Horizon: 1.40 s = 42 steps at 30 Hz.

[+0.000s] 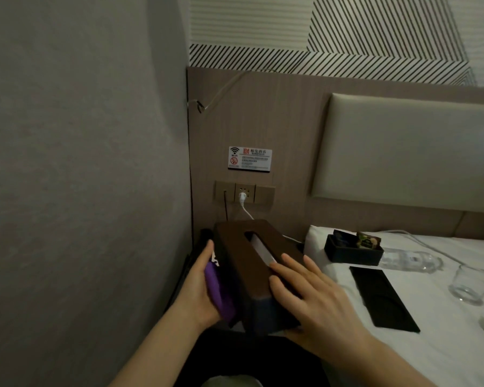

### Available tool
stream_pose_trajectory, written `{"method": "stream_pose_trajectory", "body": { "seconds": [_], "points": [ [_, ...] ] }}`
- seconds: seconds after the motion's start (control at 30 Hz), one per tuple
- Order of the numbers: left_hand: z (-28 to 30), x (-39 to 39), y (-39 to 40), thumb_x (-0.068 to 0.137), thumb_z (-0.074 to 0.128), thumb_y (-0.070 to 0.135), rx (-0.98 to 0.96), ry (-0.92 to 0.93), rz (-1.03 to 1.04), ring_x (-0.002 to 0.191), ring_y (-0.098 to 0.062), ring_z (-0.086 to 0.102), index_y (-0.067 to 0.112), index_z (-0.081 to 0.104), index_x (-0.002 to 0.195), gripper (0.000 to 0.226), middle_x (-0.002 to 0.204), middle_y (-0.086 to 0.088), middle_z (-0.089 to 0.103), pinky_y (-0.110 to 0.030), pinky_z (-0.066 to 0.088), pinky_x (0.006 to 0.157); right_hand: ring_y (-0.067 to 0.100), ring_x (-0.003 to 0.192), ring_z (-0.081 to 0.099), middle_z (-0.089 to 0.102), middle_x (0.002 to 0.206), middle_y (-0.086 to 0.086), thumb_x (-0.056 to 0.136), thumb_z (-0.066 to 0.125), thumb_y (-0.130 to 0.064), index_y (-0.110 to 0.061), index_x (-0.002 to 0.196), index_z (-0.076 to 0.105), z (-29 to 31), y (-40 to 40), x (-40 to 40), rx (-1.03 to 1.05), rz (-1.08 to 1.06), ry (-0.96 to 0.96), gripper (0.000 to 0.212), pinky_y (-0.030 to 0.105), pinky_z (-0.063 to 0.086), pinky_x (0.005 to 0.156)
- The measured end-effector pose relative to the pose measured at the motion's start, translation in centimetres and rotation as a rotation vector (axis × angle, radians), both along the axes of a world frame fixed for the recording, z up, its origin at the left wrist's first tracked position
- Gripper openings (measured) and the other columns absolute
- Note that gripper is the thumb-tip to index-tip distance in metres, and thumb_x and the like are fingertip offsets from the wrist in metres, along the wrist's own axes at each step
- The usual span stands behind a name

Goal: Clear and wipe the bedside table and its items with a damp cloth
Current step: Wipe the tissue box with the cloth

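Right hand (313, 297) is lying flat-fingered on the tissue box (252, 263), whose long axis is running away from me; left hand (199, 286) is pressing the purple cloth (218, 291) against its left side.

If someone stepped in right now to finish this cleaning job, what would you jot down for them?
Left hand: presses the purple cloth against the left side of the brown tissue box.
Right hand: fingers spread flat on the box's top and right side, steadying it.
Already moved onto the bed: black organiser, black tray, water bottle, glass.
Left: finish wiping the box, then the table under it, hardly visible here; whether the bed items are wiped I cannot tell.
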<state>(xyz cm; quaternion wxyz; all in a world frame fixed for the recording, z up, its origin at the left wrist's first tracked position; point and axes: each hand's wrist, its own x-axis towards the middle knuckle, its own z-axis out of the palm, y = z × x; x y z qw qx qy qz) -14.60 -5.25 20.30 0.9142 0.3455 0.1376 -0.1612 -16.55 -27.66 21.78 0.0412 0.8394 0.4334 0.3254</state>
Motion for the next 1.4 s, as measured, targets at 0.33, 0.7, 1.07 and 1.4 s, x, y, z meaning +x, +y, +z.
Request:
{"method": "stream_pose_trajectory", "body": {
  "seconds": [0.33,0.7,1.07,1.4],
  "points": [
    [-0.4,1.0,-2.6,0.071,0.079,0.015,0.160,0.062,0.168,0.088,-0.037,0.066,0.016,0.068,0.082,0.016,0.072,-0.019,0.072,-0.050,0.052,0.085,0.028,0.151,0.002,0.010,0.164,0.002,0.065,0.072,-0.069,-0.044,0.142,0.035,-0.8,-0.5,0.1,-0.010,-0.154,0.214,0.089,0.058,0.010,0.112],
    [-3.8,3.7,-3.5,0.071,0.079,0.013,0.191,0.107,0.211,0.080,-0.033,0.066,0.018,0.064,0.085,0.020,0.065,-0.015,0.072,-0.044,0.052,0.066,0.035,0.094,0.072,0.067,0.123,0.014,0.049,0.094,-0.037,-0.020,0.134,0.053,-5.4,-0.7,2.9,1.681,-0.298,2.081,0.097,0.044,0.058,0.073],
    [-5.1,10.1,-7.3,0.080,0.076,0.026,0.339,0.128,0.075,0.085,-0.030,0.065,0.015,0.063,0.096,0.024,0.094,-0.015,0.068,-0.041,0.052,0.069,0.038,0.075,0.073,0.072,0.098,0.020,0.049,0.087,-0.018,-0.014,0.110,0.064,-8.9,-1.0,7.5,2.192,-0.375,1.868,0.065,0.044,0.059,0.057],
    [-9.2,15.6,-9.9,0.080,0.073,0.015,0.442,0.248,0.032,0.105,-0.036,0.060,0.017,0.048,0.134,0.059,0.117,-0.017,0.061,-0.051,0.049,0.093,0.038,0.084,0.065,0.062,0.104,0.018,0.053,0.082,-0.014,-0.019,0.100,0.058,-11.1,-3.1,14.1,2.207,-0.562,1.876,0.053,0.041,0.057,0.049]
  ]
}}
